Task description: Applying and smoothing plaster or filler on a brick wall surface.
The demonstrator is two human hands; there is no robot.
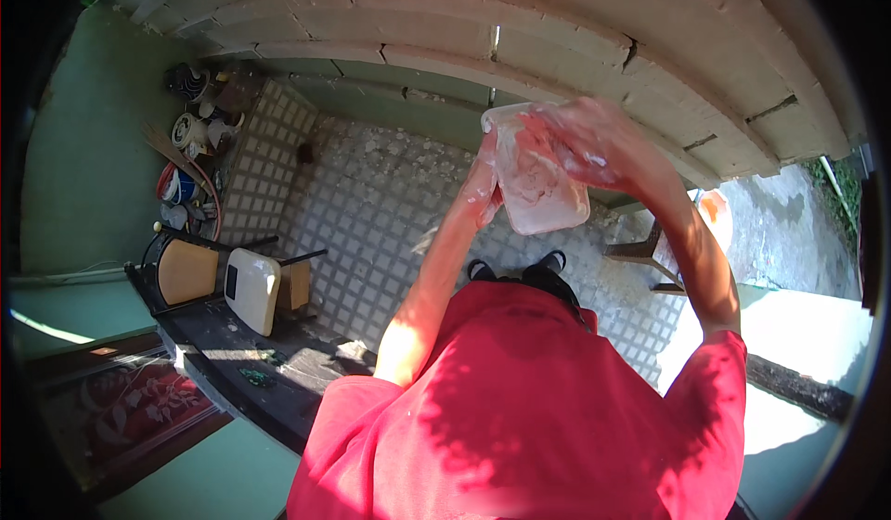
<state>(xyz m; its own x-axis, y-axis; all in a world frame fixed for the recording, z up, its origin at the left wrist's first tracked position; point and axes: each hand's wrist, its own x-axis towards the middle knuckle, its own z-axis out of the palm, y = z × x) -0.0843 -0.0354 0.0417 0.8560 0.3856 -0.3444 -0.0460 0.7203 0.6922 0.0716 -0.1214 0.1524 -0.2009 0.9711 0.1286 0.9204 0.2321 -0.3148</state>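
Out in front of me, my left hand grips a rectangular, translucent white plastic tub by its left side. A whitish, wet-looking coating is smeared around the inside of the tub. My right hand reaches over the tub's right side, its fingers down inside against the coating. White smears cover both hands. The right fingertips are blurred and partly hidden, so whether they hold anything does not show.
A black table stands at the left, beside a chair with a tan back and a pale seat. Buckets and cans crowd the far left wall. A brown stool stands at right on the tiled floor.
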